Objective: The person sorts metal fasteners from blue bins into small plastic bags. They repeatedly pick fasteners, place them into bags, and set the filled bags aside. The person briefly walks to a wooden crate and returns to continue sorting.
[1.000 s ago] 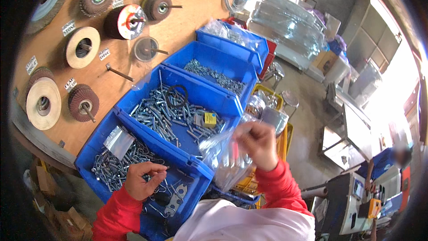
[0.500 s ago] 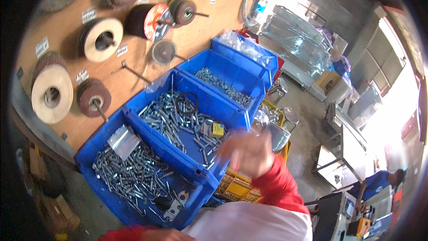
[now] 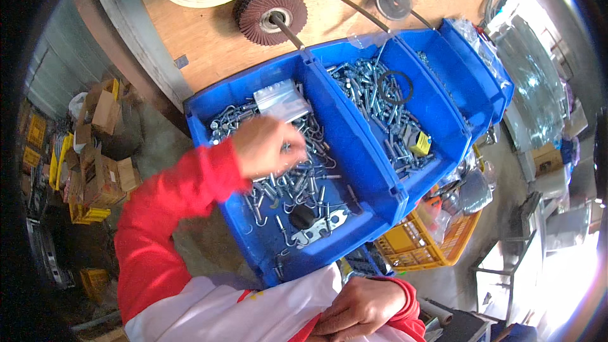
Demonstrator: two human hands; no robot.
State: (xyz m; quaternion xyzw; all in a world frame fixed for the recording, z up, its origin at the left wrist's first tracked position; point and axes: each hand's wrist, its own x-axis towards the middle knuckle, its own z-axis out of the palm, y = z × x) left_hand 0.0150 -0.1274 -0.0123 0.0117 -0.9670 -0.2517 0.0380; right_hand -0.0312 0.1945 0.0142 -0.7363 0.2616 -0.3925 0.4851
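My left hand [image 3: 269, 145], in a red sleeve, is over the nearest blue bin [image 3: 354, 209]. Its fingers look curled together above a heap of silver hook bolts [image 3: 310, 183], and it is slightly blurred. Whatever those fingers hold is hidden. Just beyond it, a clear plastic bag [image 3: 283, 100] lies on the bolts. Toward the bin's front are a dark rounded piece [image 3: 302, 216] and a flat silver notched plate [image 3: 323, 228]. Low in the picture, my right hand [image 3: 364, 307] is curled against my white and red shirt [image 3: 253, 310], its grip partly hidden.
The second blue bin [image 3: 437, 164] holds bolts, a black ring [image 3: 395, 87] and a small yellow box [image 3: 420, 144]. Abrasive flap wheels [image 3: 272, 16] hang on rods from a wooden board [image 3: 190, 31]. A yellow crate [image 3: 411, 240] stands beneath the bins; cardboard boxes [image 3: 98, 174] sit at left.
The view has swung left. My left hand has risen from the lower edge to over the nearest bin. My right hand has drawn back from the second bin to my shirt.
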